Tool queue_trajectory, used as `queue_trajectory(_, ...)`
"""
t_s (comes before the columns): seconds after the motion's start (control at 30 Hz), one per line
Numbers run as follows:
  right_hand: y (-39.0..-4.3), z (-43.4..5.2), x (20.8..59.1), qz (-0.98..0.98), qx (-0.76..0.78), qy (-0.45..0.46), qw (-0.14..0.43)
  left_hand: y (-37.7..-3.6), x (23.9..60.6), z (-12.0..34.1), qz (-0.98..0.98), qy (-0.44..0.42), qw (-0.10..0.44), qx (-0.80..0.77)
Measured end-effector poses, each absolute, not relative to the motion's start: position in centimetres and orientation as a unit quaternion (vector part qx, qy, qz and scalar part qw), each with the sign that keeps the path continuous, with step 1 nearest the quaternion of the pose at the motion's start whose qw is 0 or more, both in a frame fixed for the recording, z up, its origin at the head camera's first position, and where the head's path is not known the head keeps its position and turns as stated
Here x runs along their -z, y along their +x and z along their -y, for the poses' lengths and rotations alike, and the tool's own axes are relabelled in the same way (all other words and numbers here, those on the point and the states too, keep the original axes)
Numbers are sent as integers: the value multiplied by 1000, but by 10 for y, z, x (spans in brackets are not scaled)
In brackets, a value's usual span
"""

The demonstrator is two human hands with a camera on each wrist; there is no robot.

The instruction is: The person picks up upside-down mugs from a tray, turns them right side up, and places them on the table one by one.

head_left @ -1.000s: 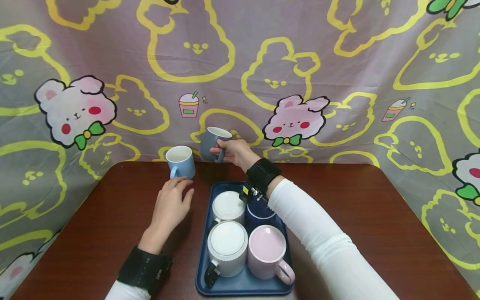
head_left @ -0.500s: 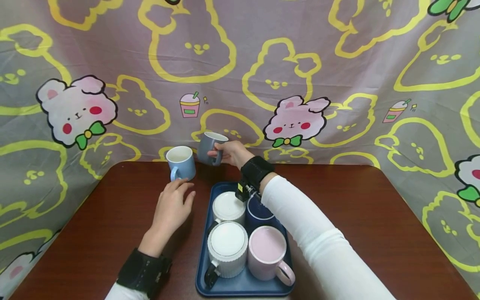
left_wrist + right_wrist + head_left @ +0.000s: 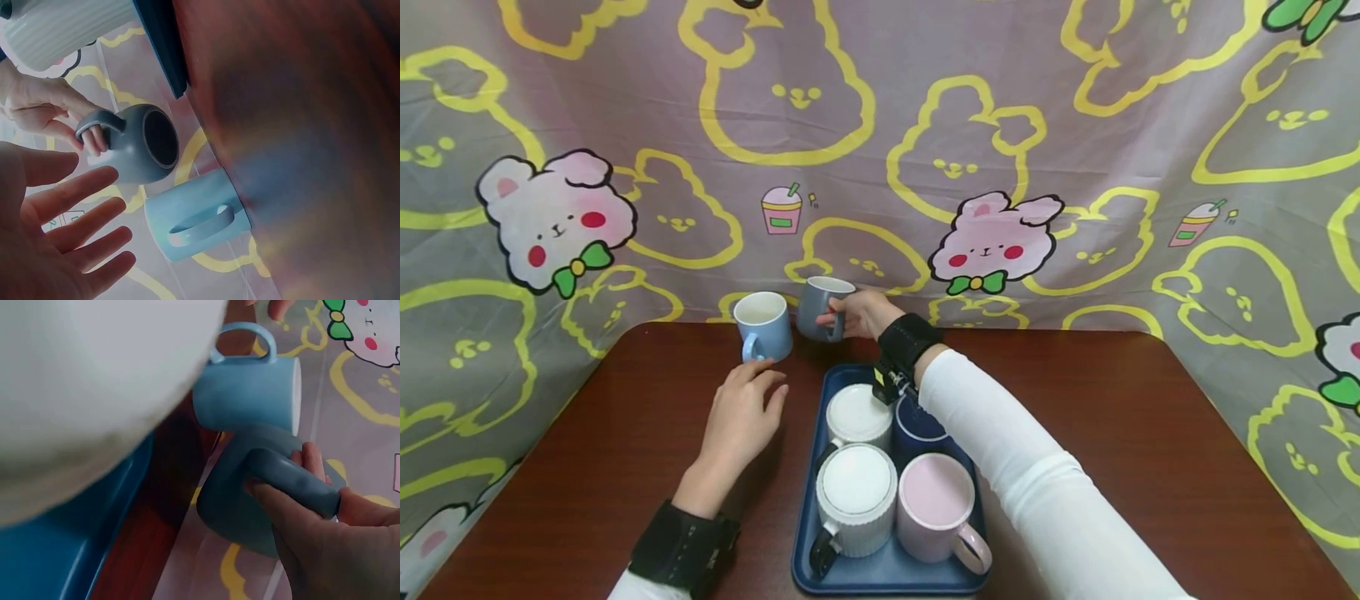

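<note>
My right hand (image 3: 868, 315) grips a grey mug (image 3: 814, 312) by its handle, near the table's back edge. The mug tilts, and its dark underside (image 3: 160, 139) faces the table in the left wrist view, slightly raised. Just left of it a light blue mug (image 3: 769, 335) stands upright, its handle turned toward me. My left hand (image 3: 739, 421) hovers below that handle, fingers loosely extended and holding nothing. In the right wrist view the grey mug overlaps the blue mug (image 3: 247, 394).
A blue tray (image 3: 880, 577) sits front and centre. It carries two white ribbed mugs (image 3: 857, 533) with black handles, a pink mug (image 3: 925, 537) and a dark blue mug (image 3: 917, 429) partly under the right forearm. A patterned cloth (image 3: 865, 192) hangs behind the brown table (image 3: 1075, 400).
My right hand has lowered the grey mug toward the table, with the mug growing more upright. My left hand and the light blue mug have stayed about where they were.
</note>
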State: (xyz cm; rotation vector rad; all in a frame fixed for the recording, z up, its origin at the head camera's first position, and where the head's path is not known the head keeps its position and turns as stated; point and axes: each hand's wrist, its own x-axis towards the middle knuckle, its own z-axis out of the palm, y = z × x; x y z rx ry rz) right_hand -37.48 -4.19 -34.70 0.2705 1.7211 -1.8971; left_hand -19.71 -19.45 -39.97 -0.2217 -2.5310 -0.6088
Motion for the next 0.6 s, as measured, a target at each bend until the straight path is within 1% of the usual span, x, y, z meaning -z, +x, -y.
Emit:
queue_trajectory(0.07, -400, 45, 370, -631, 707, 109, 300, -197, 399, 195, 935, -83, 262, 225)
queue_trajectory(0.17, -452, 53, 416, -622, 700, 108, 333, -197, 399, 195, 935, -81, 261, 225)
queue_trajectory(0.2, -458, 55, 421, -626, 696, 112, 335, -197, 399, 195, 935, -81, 260, 225)
queue_trajectory(0.3, -461, 56, 424, -630, 686, 111, 348, -196, 398, 196, 936, -80, 260, 224)
queue_trajectory(0.37, -461, 54, 422, -625, 678, 102, 373, -196, 398, 196, 936, -81, 260, 222)
queue_trajectory(0.47, -450, 51, 411, -627, 660, 86, 405, -196, 398, 196, 937, -79, 257, 222)
queue_trajectory(0.5, -450, 48, 410, -623, 651, 78, 427, -196, 398, 196, 938, -78, 256, 222)
queue_trajectory(0.53, -443, 47, 404, -630, 642, 73, 431, -196, 398, 196, 938, -77, 255, 223)
queue_trajectory(0.6, -419, 45, 382, -648, 627, 75, 425, -196, 397, 196, 938, -74, 254, 224)
